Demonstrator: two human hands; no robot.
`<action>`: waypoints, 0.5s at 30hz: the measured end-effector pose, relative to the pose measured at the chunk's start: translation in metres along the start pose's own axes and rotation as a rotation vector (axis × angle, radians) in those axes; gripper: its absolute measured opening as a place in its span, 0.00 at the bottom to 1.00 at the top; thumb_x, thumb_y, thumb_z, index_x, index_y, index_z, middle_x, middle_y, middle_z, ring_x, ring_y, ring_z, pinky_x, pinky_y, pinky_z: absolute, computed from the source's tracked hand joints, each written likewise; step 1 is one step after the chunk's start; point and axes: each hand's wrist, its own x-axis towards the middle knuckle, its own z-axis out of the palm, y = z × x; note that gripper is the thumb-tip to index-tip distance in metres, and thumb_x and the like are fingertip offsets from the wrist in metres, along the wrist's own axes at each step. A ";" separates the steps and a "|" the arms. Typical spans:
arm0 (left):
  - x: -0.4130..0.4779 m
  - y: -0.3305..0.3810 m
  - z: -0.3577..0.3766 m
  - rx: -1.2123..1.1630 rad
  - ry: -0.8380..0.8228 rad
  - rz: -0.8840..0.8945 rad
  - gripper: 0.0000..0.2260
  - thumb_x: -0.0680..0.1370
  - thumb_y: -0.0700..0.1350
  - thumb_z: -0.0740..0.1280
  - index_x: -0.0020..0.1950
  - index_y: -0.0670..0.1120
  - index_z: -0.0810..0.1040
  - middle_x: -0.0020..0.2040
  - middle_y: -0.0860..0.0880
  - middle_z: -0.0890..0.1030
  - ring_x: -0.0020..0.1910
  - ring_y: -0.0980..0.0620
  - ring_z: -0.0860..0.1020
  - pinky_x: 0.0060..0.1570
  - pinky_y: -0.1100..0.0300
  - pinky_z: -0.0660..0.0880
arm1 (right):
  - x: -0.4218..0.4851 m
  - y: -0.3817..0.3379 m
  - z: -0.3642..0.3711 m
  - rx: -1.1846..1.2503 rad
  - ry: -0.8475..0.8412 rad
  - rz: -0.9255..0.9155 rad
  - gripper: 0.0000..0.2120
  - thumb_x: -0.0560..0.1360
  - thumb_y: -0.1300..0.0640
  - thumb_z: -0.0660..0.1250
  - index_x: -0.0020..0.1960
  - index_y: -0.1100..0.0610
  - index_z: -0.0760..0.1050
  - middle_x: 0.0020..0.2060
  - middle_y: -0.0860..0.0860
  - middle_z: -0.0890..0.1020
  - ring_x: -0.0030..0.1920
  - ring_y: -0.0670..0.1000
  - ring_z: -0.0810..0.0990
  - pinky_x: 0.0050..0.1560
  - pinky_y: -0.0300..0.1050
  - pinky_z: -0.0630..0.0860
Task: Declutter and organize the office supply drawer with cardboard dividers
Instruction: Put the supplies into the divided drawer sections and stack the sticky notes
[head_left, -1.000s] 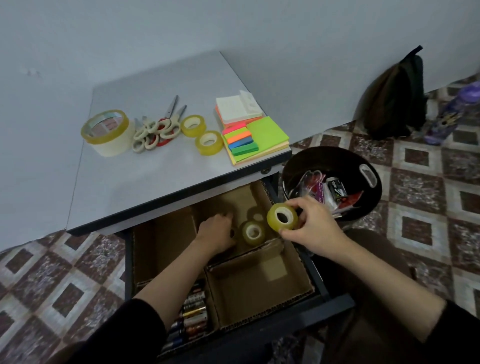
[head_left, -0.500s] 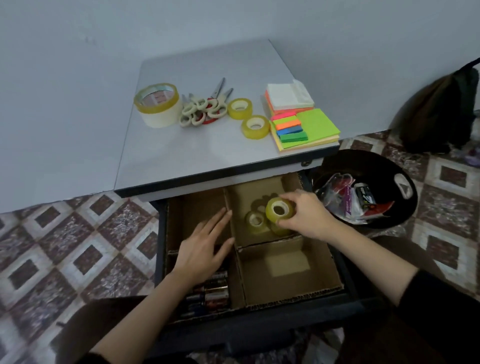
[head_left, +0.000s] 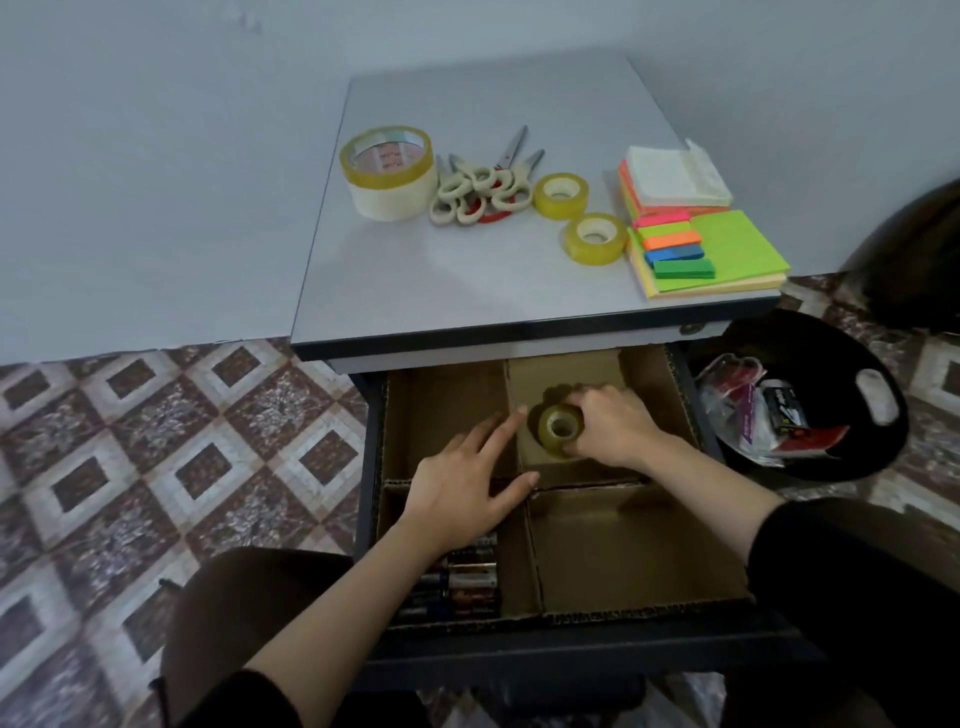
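Observation:
The open drawer (head_left: 613, 631) under the desk is split by cardboard dividers (head_left: 522, 465) into compartments. My right hand (head_left: 615, 426) grips a small clear tape roll (head_left: 558, 430) down in the rear middle compartment. My left hand (head_left: 467, 488) lies flat with straight fingers over the divider crossing, thumb on the wall next to that compartment. Several batteries (head_left: 467, 582) fill the front left compartment; the front right one (head_left: 634, 556) holds nothing.
On the desk top (head_left: 467, 280) lie a large tape roll (head_left: 387, 171), scissors (head_left: 483, 189), two small tape rolls (head_left: 561, 195) (head_left: 595, 237) and sticky note pads (head_left: 701, 244). A black basket (head_left: 878, 400) with packets stands on the tiled floor at right.
My right hand has lowered the tape roll into the rear middle compartment, on or in front of the roll lying there. My left hand stays spread over the dividers. The view has shifted.

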 end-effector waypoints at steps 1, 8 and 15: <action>-0.001 0.000 0.000 -0.004 0.000 0.000 0.30 0.77 0.65 0.49 0.75 0.61 0.40 0.74 0.51 0.60 0.68 0.50 0.66 0.49 0.57 0.74 | 0.001 0.000 0.001 -0.015 -0.005 0.005 0.26 0.70 0.50 0.72 0.65 0.55 0.71 0.57 0.52 0.79 0.58 0.53 0.77 0.58 0.48 0.71; 0.000 -0.001 0.002 0.003 0.010 0.004 0.30 0.77 0.65 0.49 0.75 0.61 0.39 0.72 0.50 0.64 0.65 0.50 0.69 0.47 0.58 0.73 | 0.000 -0.001 0.004 0.007 -0.031 0.036 0.29 0.69 0.50 0.72 0.66 0.55 0.69 0.56 0.54 0.79 0.57 0.55 0.77 0.59 0.48 0.72; -0.001 -0.002 0.004 0.008 0.028 0.023 0.30 0.77 0.65 0.48 0.75 0.60 0.39 0.70 0.50 0.67 0.63 0.51 0.71 0.44 0.61 0.72 | -0.001 -0.009 0.003 -0.043 -0.036 0.039 0.29 0.70 0.54 0.72 0.68 0.58 0.66 0.58 0.56 0.77 0.57 0.57 0.77 0.55 0.47 0.72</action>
